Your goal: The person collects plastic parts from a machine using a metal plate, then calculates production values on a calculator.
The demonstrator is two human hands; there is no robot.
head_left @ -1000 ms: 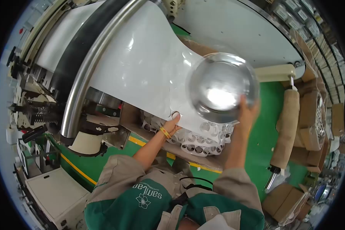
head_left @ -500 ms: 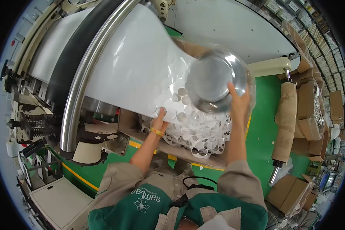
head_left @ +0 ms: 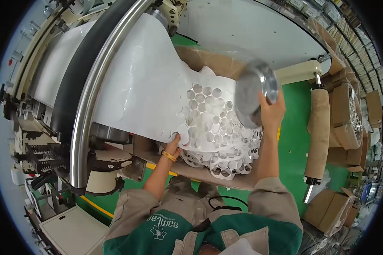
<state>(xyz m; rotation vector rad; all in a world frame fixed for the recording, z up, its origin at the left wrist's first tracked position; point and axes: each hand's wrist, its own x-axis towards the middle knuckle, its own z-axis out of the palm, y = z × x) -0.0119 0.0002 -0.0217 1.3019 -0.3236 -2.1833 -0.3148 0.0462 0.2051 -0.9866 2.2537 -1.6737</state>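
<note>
A wide white sheet [head_left: 144,80] comes off the machine's rollers and runs down to the right, its far part punched with round holes. My left hand [head_left: 173,146], with a yellow band at the wrist, pinches the sheet's near edge. A round metal bowl [head_left: 249,95] is tilted and slightly blurred above the sheet's right end. My right hand [head_left: 271,111] is closed on its right rim. Below, a heap of perforated white scrap [head_left: 230,163] lies in a cardboard box [head_left: 204,173]. Loose white discs rest on the sheet near my left hand.
A steel roller [head_left: 83,127] and a black roller [head_left: 70,80] stand at the left. A brown-wrapped roller [head_left: 318,131] hangs on an arm at the right. Cardboard boxes [head_left: 327,208] sit on the green floor [head_left: 293,157]. A white panel [head_left: 238,29] lies beyond.
The bowl has moved right and tilted from nearly level, with my right hand still on it. More of the punched sheet shows. My left hand sits slightly lower, still at the edge.
</note>
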